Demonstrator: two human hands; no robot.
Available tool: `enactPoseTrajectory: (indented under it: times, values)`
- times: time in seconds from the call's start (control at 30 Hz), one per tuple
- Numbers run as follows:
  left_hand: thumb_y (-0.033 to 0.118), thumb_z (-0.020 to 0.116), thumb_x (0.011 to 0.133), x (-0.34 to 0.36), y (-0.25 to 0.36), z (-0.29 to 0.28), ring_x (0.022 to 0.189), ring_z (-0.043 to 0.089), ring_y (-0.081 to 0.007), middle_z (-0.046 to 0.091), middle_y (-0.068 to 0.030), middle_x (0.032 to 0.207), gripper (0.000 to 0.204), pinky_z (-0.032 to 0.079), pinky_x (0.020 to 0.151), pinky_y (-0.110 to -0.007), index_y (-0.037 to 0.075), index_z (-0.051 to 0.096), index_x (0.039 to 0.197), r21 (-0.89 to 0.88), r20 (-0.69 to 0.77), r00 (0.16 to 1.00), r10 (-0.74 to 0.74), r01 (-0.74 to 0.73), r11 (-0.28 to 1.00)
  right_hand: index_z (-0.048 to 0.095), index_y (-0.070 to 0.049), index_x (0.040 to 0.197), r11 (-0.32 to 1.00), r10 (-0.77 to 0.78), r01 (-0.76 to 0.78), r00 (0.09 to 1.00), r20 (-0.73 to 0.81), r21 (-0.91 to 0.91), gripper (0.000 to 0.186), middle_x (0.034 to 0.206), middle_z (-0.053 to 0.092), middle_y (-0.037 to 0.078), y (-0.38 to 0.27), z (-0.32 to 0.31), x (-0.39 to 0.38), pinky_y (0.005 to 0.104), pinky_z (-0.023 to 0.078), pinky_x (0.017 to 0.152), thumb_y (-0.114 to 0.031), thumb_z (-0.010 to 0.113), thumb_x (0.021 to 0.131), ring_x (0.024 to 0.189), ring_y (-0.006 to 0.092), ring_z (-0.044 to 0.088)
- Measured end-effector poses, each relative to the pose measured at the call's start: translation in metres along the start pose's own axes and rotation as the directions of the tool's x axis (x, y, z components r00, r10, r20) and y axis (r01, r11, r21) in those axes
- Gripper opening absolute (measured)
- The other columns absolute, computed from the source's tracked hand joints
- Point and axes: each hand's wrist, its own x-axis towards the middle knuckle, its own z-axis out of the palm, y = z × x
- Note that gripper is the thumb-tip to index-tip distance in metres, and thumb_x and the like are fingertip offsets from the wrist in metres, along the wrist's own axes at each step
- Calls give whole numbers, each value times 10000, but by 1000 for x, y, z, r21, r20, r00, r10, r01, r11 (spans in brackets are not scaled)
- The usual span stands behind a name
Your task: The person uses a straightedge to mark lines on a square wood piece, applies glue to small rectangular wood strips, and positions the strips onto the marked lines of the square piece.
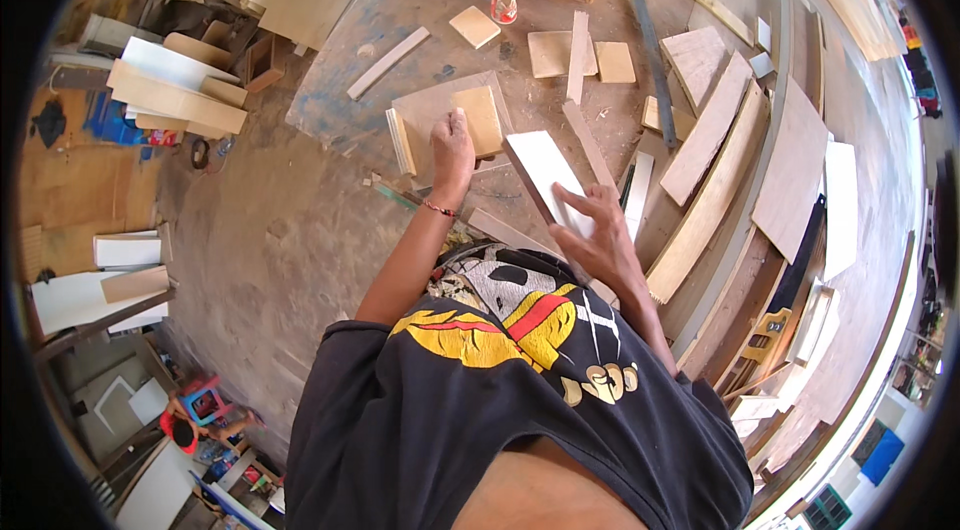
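Observation:
My left hand (pixel 453 142) is closed at the near left edge of a square light-wood block (pixel 482 120), its thumb toward the top. Beneath that block lies a thin brown plywood sheet (pixel 425 108). A short striped plywood strip (pixel 401 142) stands along the sheet's left edge. In my right hand (pixel 603 235) is a rectangular white-faced board (pixel 543 160) with a brown edge, tilted, its far end close to the block. The fingers of that hand lie over its white face; the underside of the grip is hidden.
Around the work lie a loose wood strip (pixel 388 63), more square blocks (pixel 474 27), a red-and-white cup (pixel 503 2) and a long dark metal strip (pixel 652 65). Long planks (pixel 715 190) crowd the right. Stacked panels (pixel 180 90) stand left. Another person (pixel 183 425) is at lower left.

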Motion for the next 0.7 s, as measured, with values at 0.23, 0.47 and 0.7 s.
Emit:
enactPoseTrajectory:
  times: [0.23, 0.47, 0.7]
  values:
    - [317, 392, 943, -13, -13, 20, 748, 584, -409, 592, -262, 748, 431, 440, 688, -460, -65, 562, 837, 339, 66, 989, 134, -149, 929, 597, -169, 1189, 997, -67, 58, 980, -186, -51, 509, 1166, 445, 244, 10, 8, -2, 434, 431, 895, -210, 700, 692, 1100, 360, 461]
    - [285, 406, 938, -33, -10, 30, 731, 602, -377, 596, -239, 718, 381, 449, 641, -437, -41, 570, 826, 355, 150, 978, 141, -187, 916, 594, -155, 1188, 990, -81, 47, 962, -261, -133, 516, 1140, 441, 273, 17, 13, 19, 429, 429, 895, -234, 700, 690, 1062, 383, 482]
    - [285, 446, 926, -33, -2, 27, 726, 604, -361, 599, -229, 729, 363, 452, 629, -418, -48, 571, 855, 422, 170, 954, 245, -295, 857, 598, -138, 1183, 976, -152, 96, 944, -293, -196, 531, 1156, 426, 263, 3, 17, 18, 450, 397, 917, -237, 715, 675, 1061, 389, 464]
